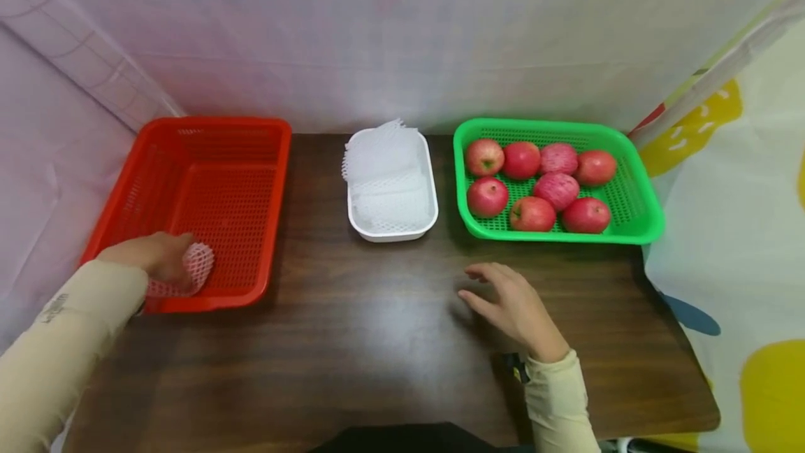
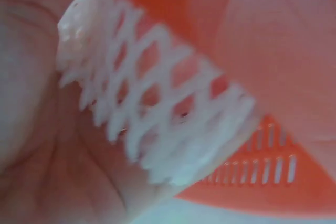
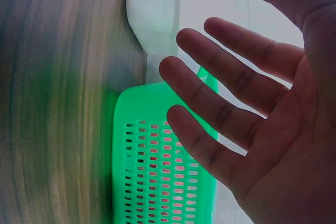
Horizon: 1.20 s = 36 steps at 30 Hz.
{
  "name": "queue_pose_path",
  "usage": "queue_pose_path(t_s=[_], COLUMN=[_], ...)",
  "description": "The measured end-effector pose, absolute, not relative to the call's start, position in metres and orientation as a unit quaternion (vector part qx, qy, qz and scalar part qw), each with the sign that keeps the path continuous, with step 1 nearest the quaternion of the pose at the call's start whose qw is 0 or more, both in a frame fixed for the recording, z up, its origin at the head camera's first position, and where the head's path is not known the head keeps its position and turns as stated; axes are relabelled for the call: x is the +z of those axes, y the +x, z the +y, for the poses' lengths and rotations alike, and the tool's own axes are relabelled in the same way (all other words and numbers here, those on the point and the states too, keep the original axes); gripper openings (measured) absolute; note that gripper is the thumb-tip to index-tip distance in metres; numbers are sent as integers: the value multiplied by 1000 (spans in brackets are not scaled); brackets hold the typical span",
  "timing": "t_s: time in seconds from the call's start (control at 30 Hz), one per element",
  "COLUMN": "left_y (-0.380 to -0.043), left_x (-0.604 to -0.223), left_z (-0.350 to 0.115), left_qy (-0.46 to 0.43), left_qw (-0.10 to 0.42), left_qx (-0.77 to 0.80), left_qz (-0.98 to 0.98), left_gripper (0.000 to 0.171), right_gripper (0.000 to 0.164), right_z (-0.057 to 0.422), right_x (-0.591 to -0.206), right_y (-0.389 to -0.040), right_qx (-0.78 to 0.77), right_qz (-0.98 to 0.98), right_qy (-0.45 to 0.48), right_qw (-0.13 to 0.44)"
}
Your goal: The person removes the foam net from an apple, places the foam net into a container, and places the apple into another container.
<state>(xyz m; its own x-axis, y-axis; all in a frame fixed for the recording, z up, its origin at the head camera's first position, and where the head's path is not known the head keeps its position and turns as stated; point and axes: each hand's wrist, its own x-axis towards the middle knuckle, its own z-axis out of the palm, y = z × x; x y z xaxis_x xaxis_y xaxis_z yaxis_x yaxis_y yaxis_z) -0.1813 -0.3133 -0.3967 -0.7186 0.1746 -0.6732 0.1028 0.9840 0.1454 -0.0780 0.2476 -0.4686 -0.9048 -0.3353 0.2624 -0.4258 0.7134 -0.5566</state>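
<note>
At the near left corner of the red basket (image 1: 277, 180), my left hand (image 1: 157, 257) reaches down inside. Its fingers curl round an apple in a white foam net (image 1: 200, 264), with pinkish red showing through the mesh. Close up in the left wrist view, the foam net (image 2: 157, 87) lies against the palm. My right hand (image 1: 512, 303) hovers over the table in front of the green basket (image 1: 654, 219), holding nothing. The right wrist view shows its fingers (image 3: 210, 103) spread and loosely bent. Several bare red apples (image 1: 532, 214) lie in the green basket.
Between the two baskets stands a white tray (image 1: 390, 236) with flattened white foam nets (image 1: 386, 159) in it, some hanging over its left rim. The brown wooden table (image 1: 377, 341) ends at a pale cloth wall (image 1: 390, 40) behind. Patterned cloth (image 1: 742, 243) hangs at the right.
</note>
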Motion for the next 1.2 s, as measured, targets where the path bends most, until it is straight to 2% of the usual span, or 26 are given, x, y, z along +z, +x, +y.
queue_pose_path(t_s=[0.2, 0.33, 0.43, 0.67, 0.77, 0.9, 1.03, 1.2], left_y=[-176, -174, -172, -146, -132, -115, -102, -94], left_x=[-397, -385, -368, -337, -341, -368, -404, -445], left_z=[-316, -312, -301, -244, -212, -171, -140, -118], left_qy=[70, 80, 99, 168, 207, 257, 270, 259], left_qw=[329, 273, 217, 105, 44, -17, -4, 61], left_qx=[44, 43, 59, 158, 205, 273, 341, 426], left_qz=[941, 958, 969, 967, 956, 927, 900, 865], left_gripper=[119, 109, 93, 82, 78, 78, 82, 82], right_gripper=[38, 38, 40, 41, 40, 38, 38, 37], right_z=[249, 251, 252, 252, 251, 249, 246, 244], right_x=[-466, -461, -458, -454, -455, -456, -460, -463], right_y=[-80, -81, -82, -80, -79, -78, -78, -75], right_qx=[312, 312, 315, 318, 321, 328, 335, 340], right_qz=[-924, -925, -926, -927, -926, -922, -919, -916], right_qy=[211, 207, 201, 194, 193, 199, 204, 208], right_qw=[65, 59, 53, 44, 45, 48, 49, 51])
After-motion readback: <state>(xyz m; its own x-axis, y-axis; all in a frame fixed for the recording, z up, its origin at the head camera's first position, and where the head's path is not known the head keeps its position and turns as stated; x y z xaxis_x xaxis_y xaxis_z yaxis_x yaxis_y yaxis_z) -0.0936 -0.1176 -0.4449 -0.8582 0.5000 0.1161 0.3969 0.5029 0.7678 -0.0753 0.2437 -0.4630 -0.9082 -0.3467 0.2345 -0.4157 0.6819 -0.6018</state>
